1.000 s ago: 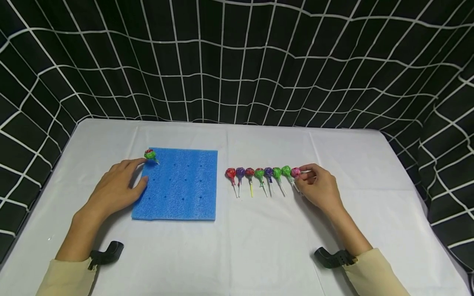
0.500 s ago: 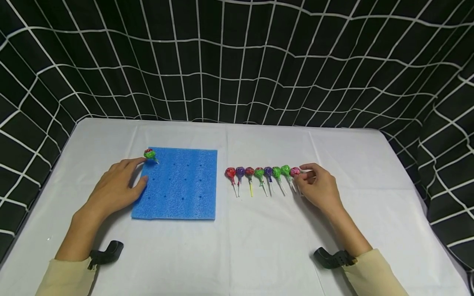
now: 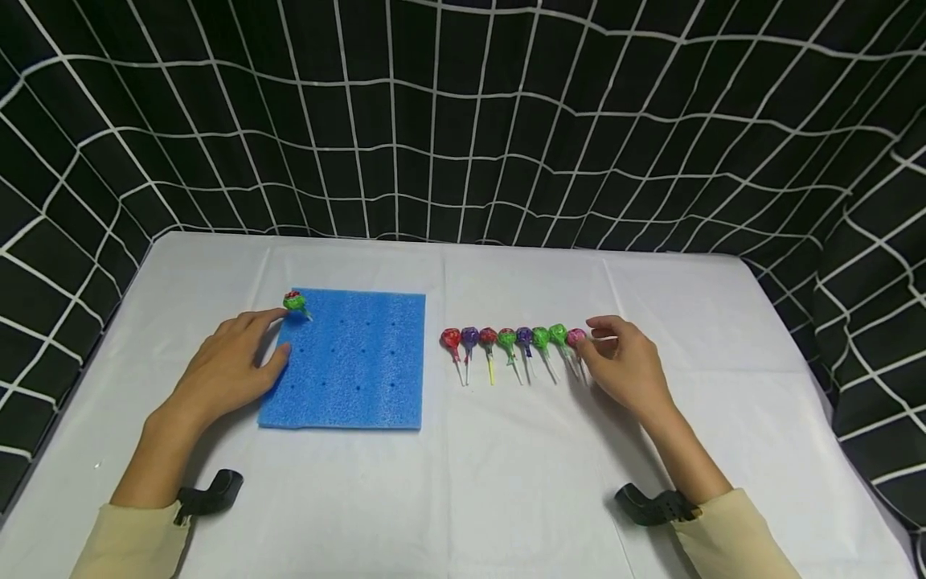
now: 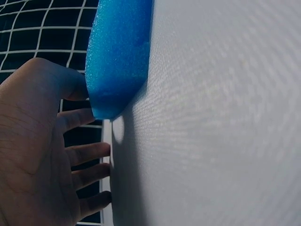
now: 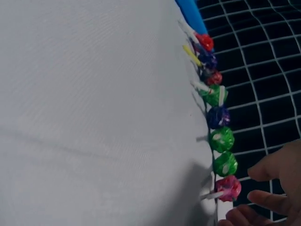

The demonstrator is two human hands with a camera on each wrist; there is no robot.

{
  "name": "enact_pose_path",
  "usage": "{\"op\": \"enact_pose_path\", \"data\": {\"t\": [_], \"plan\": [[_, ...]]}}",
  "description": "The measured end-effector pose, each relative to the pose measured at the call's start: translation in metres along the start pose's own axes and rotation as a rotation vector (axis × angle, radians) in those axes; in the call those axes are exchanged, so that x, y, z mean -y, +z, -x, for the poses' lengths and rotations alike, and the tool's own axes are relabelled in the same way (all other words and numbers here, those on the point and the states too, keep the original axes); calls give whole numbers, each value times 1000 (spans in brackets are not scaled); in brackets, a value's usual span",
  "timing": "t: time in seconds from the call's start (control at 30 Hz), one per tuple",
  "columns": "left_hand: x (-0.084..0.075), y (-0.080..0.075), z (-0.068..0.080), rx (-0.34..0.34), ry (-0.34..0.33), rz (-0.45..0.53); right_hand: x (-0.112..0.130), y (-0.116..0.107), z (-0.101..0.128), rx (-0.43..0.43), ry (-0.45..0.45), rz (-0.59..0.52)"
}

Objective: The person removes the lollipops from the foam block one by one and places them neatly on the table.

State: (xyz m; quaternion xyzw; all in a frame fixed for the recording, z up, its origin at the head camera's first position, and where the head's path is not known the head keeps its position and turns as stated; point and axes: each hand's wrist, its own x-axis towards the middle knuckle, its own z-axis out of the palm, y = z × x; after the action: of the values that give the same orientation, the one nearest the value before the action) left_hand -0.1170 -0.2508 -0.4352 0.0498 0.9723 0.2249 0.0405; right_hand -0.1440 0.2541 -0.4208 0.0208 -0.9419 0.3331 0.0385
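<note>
Two hands at rest positions: one on a foam pad, one beside a lollipop row.

The left hand lies flat with relaxed fingers, thumb on the left edge of the square blue foam pad, fingertips near the green-wrapped lollipop standing at its far left corner. The right hand has loosely curled fingers touching the pink-wrapped lollipop, the right end of a row of eight lying on the white tablecloth; a firm grasp cannot be confirmed.

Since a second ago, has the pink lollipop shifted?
Yes, slightly: the pink lollipop now sits tighter against the neighbouring green lollipop, with the right hand beside it.
</note>
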Motion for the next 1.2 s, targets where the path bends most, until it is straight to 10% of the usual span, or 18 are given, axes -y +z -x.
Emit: {"op": "enact_pose_path", "data": {"t": [0.5,1.2], "plan": [[-2,4,-1,20,0,2,30,19,1,-120,-163,-98],[0,-2,-2,12,-5,-17,82,65,-9,23,-273,-276]]}}
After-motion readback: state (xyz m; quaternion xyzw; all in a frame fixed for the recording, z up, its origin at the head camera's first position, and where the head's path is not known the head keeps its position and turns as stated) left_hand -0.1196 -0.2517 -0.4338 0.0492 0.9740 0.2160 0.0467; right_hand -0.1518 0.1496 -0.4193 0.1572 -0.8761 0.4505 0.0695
